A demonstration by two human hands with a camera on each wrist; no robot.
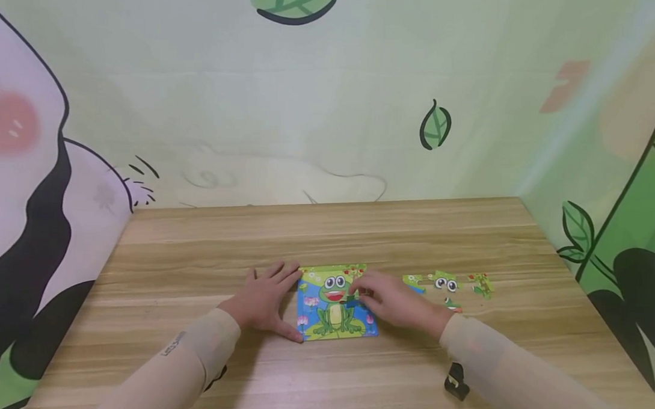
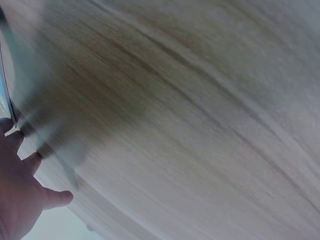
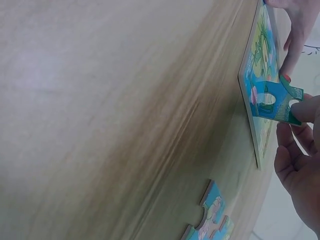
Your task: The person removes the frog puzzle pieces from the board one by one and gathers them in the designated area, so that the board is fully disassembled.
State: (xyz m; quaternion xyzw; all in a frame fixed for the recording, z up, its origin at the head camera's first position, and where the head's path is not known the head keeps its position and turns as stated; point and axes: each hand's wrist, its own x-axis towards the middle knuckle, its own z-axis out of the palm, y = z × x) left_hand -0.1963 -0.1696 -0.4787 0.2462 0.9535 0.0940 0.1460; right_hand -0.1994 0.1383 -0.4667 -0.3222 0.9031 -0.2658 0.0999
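A square frog picture board (image 1: 335, 316) lies flat on the table. The left hand (image 1: 266, 300) spreads its fingers at the board's left edge, thumb at the lower left corner; the left wrist view shows that hand (image 2: 22, 187) at its far left. Over the board's right part, the right hand (image 1: 397, 300) pinches a blue and green puzzle piece. In the right wrist view this piece (image 3: 277, 100) is tilted above the board (image 3: 257, 55), held between thumb and fingers of the right hand (image 3: 302, 160).
Loose puzzle pieces (image 1: 446, 282) with frog eyes, flowers and leaves lie right of the board, partly behind the right hand. Pieces (image 3: 212, 212) also show in the right wrist view. A small black object (image 1: 455, 382) is beside the right sleeve. A printed cloth (image 1: 331, 108) stands behind the wooden table (image 1: 224, 225).
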